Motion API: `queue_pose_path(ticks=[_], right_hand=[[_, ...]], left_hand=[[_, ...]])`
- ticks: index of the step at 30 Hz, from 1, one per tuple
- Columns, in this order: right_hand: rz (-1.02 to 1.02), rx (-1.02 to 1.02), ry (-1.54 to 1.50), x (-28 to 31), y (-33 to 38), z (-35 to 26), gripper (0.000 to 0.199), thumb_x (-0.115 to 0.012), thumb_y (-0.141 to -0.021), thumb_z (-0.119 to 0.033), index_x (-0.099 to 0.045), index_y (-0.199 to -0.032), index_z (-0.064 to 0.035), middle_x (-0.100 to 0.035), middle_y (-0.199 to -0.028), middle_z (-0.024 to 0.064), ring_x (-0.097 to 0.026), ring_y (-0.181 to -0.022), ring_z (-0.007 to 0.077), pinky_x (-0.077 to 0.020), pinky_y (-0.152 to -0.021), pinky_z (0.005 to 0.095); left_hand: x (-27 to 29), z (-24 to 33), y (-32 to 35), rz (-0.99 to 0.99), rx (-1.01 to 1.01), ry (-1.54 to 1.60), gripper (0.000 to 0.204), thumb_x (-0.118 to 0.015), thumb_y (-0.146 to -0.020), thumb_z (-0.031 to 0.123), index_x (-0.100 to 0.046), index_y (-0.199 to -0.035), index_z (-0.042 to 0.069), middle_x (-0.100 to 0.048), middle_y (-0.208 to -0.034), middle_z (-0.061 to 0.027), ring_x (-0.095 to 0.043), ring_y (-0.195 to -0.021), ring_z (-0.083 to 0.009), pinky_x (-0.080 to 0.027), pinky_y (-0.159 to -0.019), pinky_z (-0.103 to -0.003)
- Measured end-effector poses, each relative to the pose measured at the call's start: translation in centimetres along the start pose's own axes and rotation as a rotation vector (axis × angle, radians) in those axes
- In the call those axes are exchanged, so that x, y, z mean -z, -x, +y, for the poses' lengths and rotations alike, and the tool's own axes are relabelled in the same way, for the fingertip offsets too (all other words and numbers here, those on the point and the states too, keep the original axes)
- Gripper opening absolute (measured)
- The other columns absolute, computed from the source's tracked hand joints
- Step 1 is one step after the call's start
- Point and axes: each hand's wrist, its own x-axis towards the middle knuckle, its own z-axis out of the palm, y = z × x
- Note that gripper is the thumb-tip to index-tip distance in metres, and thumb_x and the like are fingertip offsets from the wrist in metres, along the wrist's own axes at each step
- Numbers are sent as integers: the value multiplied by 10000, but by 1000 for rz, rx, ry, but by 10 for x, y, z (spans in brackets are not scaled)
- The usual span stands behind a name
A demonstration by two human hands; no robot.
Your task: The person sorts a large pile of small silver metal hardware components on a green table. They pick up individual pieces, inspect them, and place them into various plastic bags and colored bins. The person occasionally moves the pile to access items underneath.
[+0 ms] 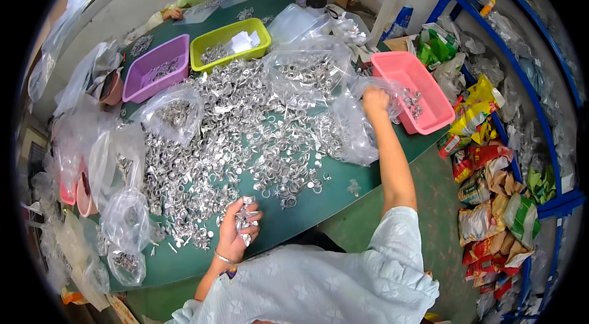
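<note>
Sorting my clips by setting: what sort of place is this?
Likely a small workshop for hand-sorting: a heap of small silvery metal pieces covers a green table, with plastic sorting baskets and clear bags.

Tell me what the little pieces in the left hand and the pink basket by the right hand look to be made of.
Pieces: probably metal, shiny silver with bright glints. Pink basket: likely moulded plastic, smooth, evenly coloured, with thin walls.

You are holding shiny metal rings (pixel 245 221) in your left hand (pixel 236 235); your right hand (pixel 375 101) is gripping a glossy, crinkled clear plastic bag (pixel 353 131). Matt green tabletop (pixel 319 201) is showing. Pink basket (pixel 408 72) is looking like smooth plastic.
</note>
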Motion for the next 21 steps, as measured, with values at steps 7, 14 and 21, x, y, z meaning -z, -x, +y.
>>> queue_pose_path(ticks=[7,14,21], right_hand=[[-65,-140,-228,27,18,-3,255,-564,-767,-211,-587,-944,-29,-606,-960,203,-582,-917,376,-464,-779,474],[-168,-214,-230,27,4,-4,303,-615,-744,-261,-583,-947,-39,-603,-952,201,-573,-926,385,-463,-783,472],[-51,-167,-327,-4,-4,6,186,-646,-712,-222,-630,-807,-62,-631,-904,156,-599,-882,328,-472,-753,439]], left_hand=[[-3,-1,-3,28,9,-14,134,-550,-850,202,-494,-908,95,-444,-763,-5,-392,-627,-84,-301,-344,-137],[-16,-6,-4,35,21,-64,127,-551,-850,194,-488,-902,97,-443,-757,-9,-397,-629,-84,-303,-338,-139],[-8,-4,-2,29,14,-23,141,-547,-853,200,-472,-888,86,-440,-759,-10,-401,-626,-80,-303,-334,-141]])
